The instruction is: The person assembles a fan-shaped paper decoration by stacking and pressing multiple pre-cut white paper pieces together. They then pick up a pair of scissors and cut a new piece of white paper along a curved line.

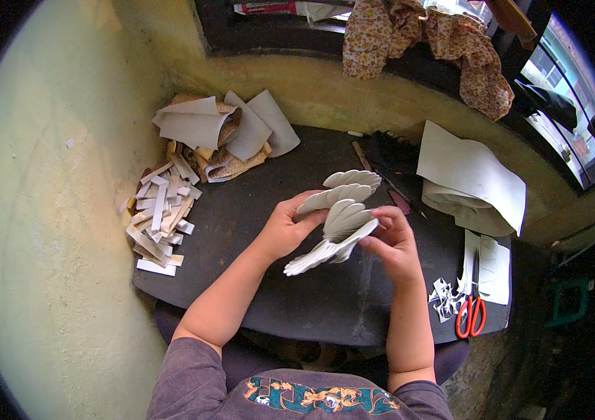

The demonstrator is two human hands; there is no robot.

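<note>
Above the middle of the dark table, both my hands hold a white craft piece of layered, rounded petal shapes (343, 220). The petals fan out in several tiers, and their material is hard to tell. My left hand (287, 227) is closed on its left side, with the thumb pressed against the petals. On the right, my right hand (397, 241) pinches the edge of a lower tier between thumb and fingers. Scissors with red-orange handles (471, 315) lie to the right of my right forearm, beside small white cut scraps (444, 301).
The black table (255, 273) has a rounded front edge. At left is a heap of white and tan strips (161, 210); behind it lie crumpled white sheets (248, 133). A large curled white sheet (472, 178) sits at back right. Floral cloth (444, 42) hangs by the window.
</note>
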